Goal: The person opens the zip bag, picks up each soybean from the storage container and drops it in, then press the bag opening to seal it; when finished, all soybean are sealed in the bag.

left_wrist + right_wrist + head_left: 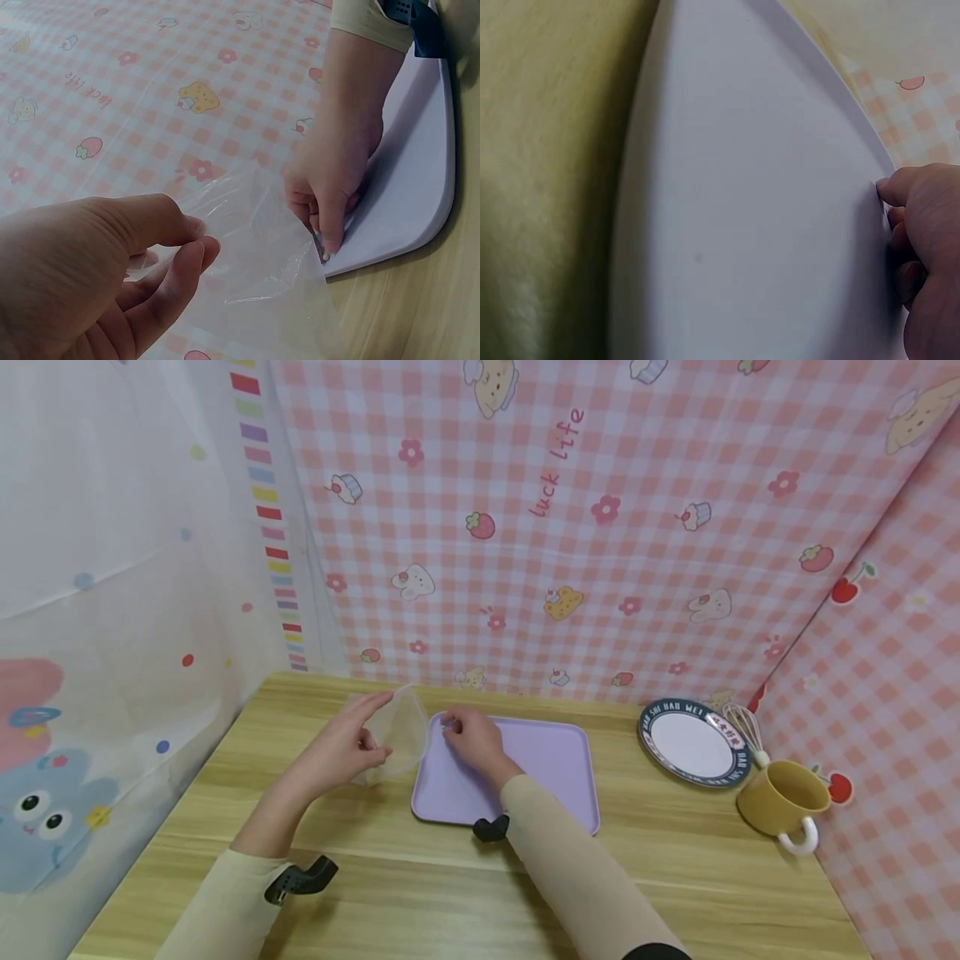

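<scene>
A clear plastic bag [405,731] stands open-mouthed beside the far left of a lilac tray [536,747]. My left hand [345,745] holds the bag, with thumb and fingers curled at its side; in the left wrist view the bag [255,247] spreads beyond those fingertips. Over the tray's far left corner is my right hand [476,742], its fingers bent downward and pinched together. A small brownish thing [325,255] shows at its fingertips in the left wrist view, too small to identify. In the right wrist view the right hand [930,240] is by the tray's rim.
A white plate [690,743] with a dark lettered rim lies at the back right. Next to it are a whisk [746,727] and a yellow mug [780,797] with a white handle. Checked cloth [525,568] hangs behind the wooden table [420,893].
</scene>
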Demonstrator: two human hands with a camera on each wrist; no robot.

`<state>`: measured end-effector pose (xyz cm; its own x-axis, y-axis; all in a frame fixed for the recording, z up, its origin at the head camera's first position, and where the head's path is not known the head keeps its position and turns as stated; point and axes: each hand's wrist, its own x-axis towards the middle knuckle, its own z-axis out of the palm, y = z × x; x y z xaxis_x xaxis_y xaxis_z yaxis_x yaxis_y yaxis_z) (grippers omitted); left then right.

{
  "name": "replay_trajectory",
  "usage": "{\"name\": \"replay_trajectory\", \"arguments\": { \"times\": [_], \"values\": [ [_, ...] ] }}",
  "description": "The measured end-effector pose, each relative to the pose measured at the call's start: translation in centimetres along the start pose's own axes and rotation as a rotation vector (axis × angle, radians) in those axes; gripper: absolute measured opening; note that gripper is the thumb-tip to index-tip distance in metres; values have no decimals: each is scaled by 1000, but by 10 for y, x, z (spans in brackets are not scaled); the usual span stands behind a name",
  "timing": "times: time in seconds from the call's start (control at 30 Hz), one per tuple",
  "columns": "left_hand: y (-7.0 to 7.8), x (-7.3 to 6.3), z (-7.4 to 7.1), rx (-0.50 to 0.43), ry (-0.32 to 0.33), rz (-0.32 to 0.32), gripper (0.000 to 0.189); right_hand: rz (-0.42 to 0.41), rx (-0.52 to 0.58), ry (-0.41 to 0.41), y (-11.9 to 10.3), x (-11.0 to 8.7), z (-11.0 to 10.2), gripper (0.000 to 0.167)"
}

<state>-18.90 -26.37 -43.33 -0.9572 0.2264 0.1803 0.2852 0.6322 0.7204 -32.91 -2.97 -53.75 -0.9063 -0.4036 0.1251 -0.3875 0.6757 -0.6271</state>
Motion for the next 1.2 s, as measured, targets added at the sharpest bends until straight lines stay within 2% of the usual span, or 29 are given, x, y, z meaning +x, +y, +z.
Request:
{"name": "replay_trajectory", "arguments": {
  "times": [0.2,0.4,0.5,0.6,0.9,1.2],
  "values": [
    [0,0,0,-9,-1,-2,88,-19,9,19,-3,-3,-2,6],
    [1,0,-1,-11,2,1,88,-44,-25,26,-1,-2,-1,4],
    [1,0,-1,-12,3,-2,88,-65,-6,13,0,-4,-2,4],
    [1,0,-1,-15,3,-6,88,-89,47,6,2,-6,-3,4],
    [0,-1,-1,-20,6,-3,88,-139,320,45,7,-25,-14,3],
    [-2,-1,1,-16,8,13,87,-196,442,55,-11,-46,-36,5]
  ]
}}
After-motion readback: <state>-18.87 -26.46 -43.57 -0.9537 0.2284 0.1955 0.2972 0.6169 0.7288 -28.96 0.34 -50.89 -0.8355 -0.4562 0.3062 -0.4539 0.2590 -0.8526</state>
